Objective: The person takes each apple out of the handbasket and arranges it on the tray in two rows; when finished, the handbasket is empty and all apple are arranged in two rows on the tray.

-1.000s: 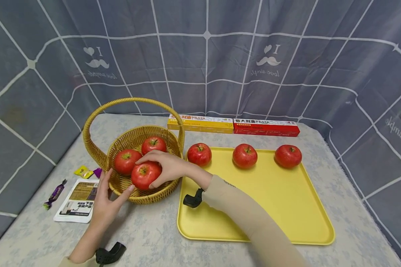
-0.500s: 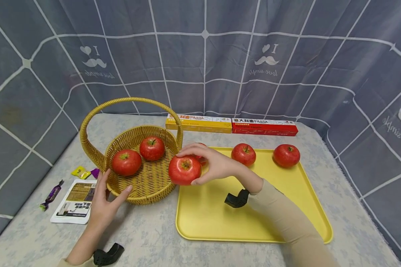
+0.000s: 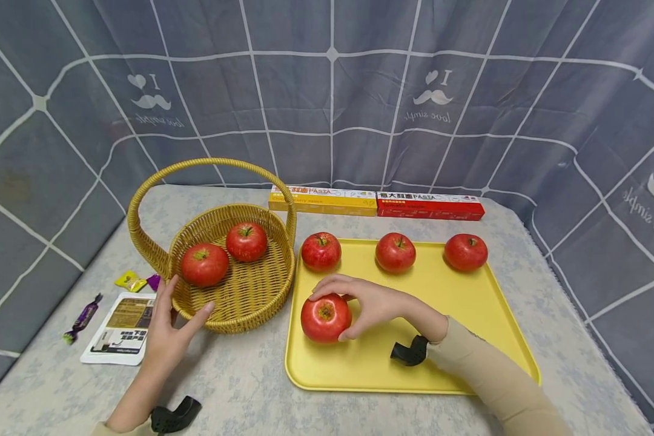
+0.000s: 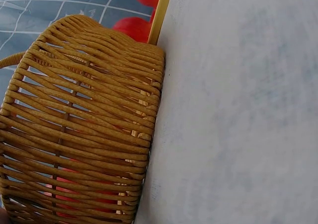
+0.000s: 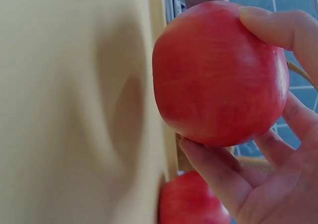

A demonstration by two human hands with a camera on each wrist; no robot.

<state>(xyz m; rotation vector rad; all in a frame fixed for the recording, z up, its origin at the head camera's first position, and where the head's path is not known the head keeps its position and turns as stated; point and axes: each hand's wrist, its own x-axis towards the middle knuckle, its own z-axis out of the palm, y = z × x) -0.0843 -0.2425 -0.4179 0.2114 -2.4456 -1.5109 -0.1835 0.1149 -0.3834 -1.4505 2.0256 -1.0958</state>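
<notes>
The step in hand looks to me like setting the held apple (image 3: 325,324) down on the tray (image 3: 370,370), toward its left edge. The right hand (image 3: 372,303) grips it between thumb and fingers. It seems to hang just above the tray, though I can't be sure they don't touch. The next move, I'd judge, calls for a gentle lowering, then loosening the fingers only once the fruit sits steady, since it could roll. The left hand (image 3: 169,334) grips nothing: its fingers are straight, thumb spread, apparently touching the near left side of the basket (image 3: 240,321).

I count six apples: the held apple; two in the basket, a front apple (image 3: 204,266) and a back apple (image 3: 246,243); and three along the tray's far edge, a left apple (image 3: 321,253), a middle apple (image 3: 395,254) and a right apple (image 3: 465,253). There's one basket, toward the left edge of the worktop (image 3: 240,375), and one tray, toward its right edge. Two boxes lie end to end along the worktop's far edge, a yellow box (image 3: 323,204) and a red box (image 3: 430,209). Near the left edge are one packet (image 3: 121,327) and three sweets: a yellow sweet (image 3: 131,281), a partly hidden purple sweet (image 3: 153,281) and a long dark sweet (image 3: 83,318).
</notes>
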